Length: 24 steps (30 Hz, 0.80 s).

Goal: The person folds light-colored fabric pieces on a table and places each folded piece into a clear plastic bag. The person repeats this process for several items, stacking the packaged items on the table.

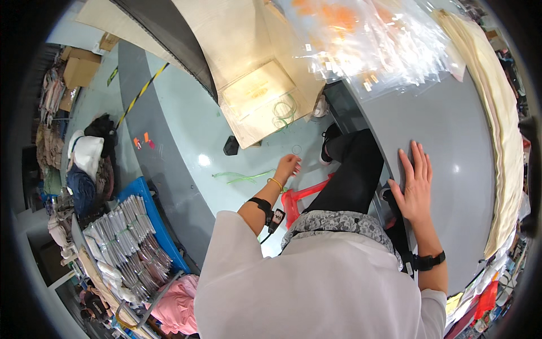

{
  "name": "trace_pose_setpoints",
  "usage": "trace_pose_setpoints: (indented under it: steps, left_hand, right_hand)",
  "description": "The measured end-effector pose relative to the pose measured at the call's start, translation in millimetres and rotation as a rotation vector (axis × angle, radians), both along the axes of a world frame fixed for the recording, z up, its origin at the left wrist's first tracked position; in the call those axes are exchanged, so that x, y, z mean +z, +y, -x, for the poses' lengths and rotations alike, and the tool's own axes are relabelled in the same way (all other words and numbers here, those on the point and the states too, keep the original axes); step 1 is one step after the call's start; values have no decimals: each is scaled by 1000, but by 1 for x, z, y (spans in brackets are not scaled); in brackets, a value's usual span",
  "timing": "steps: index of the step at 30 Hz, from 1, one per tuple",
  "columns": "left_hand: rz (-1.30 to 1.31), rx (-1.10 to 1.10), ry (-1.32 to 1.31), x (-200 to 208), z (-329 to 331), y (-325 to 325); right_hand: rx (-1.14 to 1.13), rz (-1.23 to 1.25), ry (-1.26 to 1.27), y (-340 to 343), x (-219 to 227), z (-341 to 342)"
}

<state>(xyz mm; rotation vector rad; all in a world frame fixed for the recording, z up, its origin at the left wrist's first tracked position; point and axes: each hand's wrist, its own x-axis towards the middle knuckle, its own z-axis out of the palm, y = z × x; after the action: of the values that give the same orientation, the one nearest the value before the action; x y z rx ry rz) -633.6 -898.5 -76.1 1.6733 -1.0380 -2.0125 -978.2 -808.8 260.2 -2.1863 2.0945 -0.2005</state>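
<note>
Reaching down to floor, other hand braced on table.
Left hand (287,166) loosely curled, empty, just above green strap (243,177) on floor (192,130); right hand (414,183) flat, released, on grey table (451,130).

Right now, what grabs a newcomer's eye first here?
Probably the heap of clear plastic bags at the top, spilling over the grey table. Next, the right hand pressed flat on that table while the left hand reaches down toward the pale floor, near green straps and a red stool.
</note>
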Motion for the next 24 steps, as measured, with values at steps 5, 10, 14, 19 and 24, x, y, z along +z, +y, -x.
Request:
trace_pose_setpoints:
  steps: [5,10,14,19,24]
  left_hand:
    - [104,-361,87,46,39,6]
    - [258,-499,84,125,63,-14]
    - [401,-482,8,222,61,-28]
    - [607,-539,112,320,112,-71]
    - [648,-645,157,376,247,-87]
  right_hand:
    - [23,114,-51,2,-4,4]
    - [79,154,-237,42,-16,38]
    - [-71,167,-234,140,-17,101]
    - [-611,211,-295,269,-22,241]
    - [-1352,606,-255,355,-3,392]
